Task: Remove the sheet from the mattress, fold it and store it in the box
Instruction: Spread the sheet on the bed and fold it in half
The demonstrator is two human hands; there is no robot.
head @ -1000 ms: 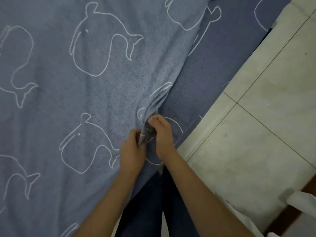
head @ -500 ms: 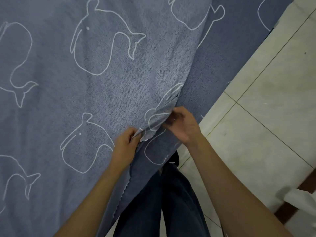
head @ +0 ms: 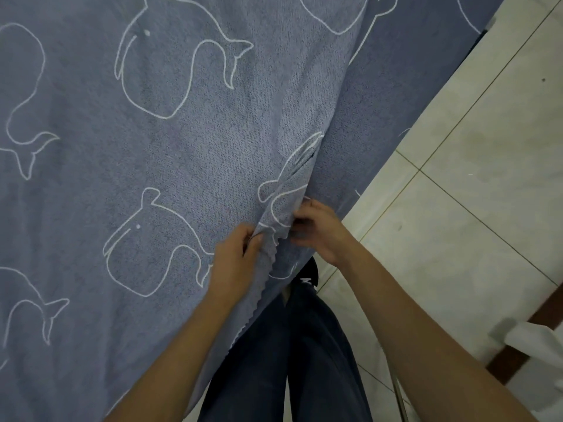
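A: How would the sheet handle?
B: Soft, light, limp knit, I judged; it lay spread over the bed. The left hand and right hand each pinched a bunched fold at the bed's near edge. The hem seemed the best hold.

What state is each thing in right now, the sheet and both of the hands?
sheet: spread flat, its near edge raised and bunched into a fold between the hands.
left hand: pinches the bunched edge of the sheet.
right hand: fingers curled round the same fold, just beside the left hand.
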